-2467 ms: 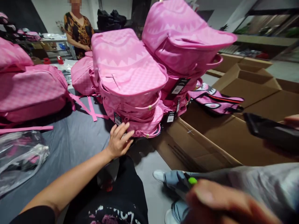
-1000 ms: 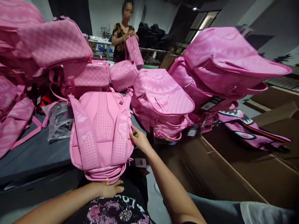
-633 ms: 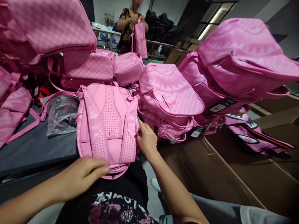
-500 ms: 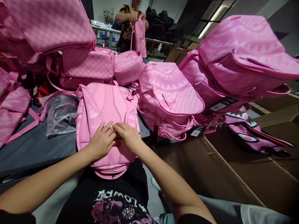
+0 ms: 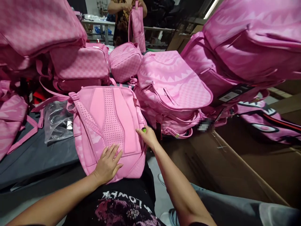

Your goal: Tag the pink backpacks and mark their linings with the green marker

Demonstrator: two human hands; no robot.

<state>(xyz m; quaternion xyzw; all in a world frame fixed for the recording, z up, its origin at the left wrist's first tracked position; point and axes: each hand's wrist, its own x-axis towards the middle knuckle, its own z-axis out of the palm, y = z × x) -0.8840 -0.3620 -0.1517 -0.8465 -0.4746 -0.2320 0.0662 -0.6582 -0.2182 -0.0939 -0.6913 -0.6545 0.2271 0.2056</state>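
A pink backpack (image 5: 110,125) lies back side up at the near edge of the dark table (image 5: 30,157), its mesh padding and straps facing me. My left hand (image 5: 108,164) rests flat on its lower part, fingers spread. My right hand (image 5: 147,136) touches the backpack's right edge with fingers closed around a small object with a green tip (image 5: 144,129), which I cannot name.
Stacks of pink backpacks (image 5: 174,84) crowd the table behind and to both sides. A clear plastic bag (image 5: 57,121) lies at the left. Open cardboard boxes (image 5: 235,157) stand at the right. A person in a patterned top (image 5: 122,12) holds a pink bag at the far table.
The backpack was pulled in front of me and laid back side up. Both hands met at its middle, then parted: left down to the lower part, right to the right edge.
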